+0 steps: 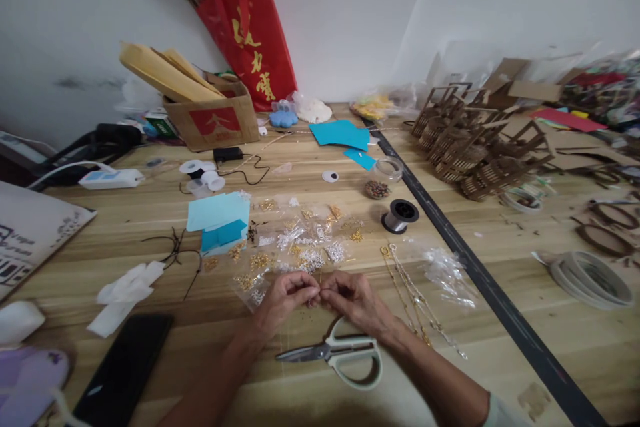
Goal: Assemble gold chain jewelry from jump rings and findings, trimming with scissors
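Note:
My left hand (291,295) and my right hand (351,298) meet over the table, thumb and fingertips of each pinched together. Something tiny sits between them; a thin gold-coloured strand sticks up there, and a small reddish bit shows below the left fingertips. What each hand grips is too small to name. Just under my right hand lie scissors (356,355) with pale handles, blades pointing left. Beyond my hands spread several clear bags of gold and silver jewellery findings (311,259). Gold and silver chains (407,290) lie to the right of my right hand.
A wire spool (400,215) and a round jar of beads (379,188) stand beyond the chains. Blue cards (220,211) lie left of the bags. A black phone (125,367) is at front left. Brown slatted baskets (465,140) crowd the right, past a dark strip (450,233).

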`<action>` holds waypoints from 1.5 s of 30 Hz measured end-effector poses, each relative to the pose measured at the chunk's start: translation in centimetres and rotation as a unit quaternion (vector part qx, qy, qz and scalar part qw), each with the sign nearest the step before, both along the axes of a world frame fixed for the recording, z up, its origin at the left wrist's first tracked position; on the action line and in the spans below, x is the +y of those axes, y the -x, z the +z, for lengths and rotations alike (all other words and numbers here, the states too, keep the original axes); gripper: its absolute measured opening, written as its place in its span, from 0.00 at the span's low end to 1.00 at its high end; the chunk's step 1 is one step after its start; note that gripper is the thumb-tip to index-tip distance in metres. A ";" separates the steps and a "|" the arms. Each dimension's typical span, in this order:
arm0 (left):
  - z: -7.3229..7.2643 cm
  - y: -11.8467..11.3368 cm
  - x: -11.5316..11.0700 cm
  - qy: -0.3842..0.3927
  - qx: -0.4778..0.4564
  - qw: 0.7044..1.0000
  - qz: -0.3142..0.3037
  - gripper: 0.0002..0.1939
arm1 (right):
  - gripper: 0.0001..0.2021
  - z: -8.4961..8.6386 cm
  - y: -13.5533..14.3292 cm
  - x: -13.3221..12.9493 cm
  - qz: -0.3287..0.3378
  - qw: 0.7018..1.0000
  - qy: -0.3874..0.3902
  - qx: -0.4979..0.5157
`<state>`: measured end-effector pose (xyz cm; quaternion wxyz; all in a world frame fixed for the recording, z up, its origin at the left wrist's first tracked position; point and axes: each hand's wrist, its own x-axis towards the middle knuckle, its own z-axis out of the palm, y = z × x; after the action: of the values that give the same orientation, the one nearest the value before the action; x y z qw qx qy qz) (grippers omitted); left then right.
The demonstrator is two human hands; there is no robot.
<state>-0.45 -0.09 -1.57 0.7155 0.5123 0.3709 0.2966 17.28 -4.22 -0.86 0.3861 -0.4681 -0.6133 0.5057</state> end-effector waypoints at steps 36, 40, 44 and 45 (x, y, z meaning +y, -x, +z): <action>-0.2 -0.6 -0.7 -0.083 0.091 0.990 0.072 0.03 | 0.08 0.0 0.4 -0.2 -0.011 0.988 -0.098 -0.121; -0.7 -0.5 -0.8 -0.079 0.072 0.991 0.079 0.05 | 0.08 -0.2 0.3 -0.2 -0.005 0.987 -0.104 -0.123; -0.7 -0.5 -0.8 -0.086 0.083 0.990 0.071 0.04 | 0.08 -0.3 0.3 -0.3 -0.005 0.986 -0.103 -0.130; -0.6 -0.5 -0.8 -0.090 0.088 0.990 0.067 0.04 | 0.08 -0.3 0.3 -0.3 -0.007 0.986 -0.102 -0.131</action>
<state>0.01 -0.94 -2.12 0.6098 0.5726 0.4378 0.3294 16.95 -4.49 -1.20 0.3515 -0.4930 -0.7035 0.3720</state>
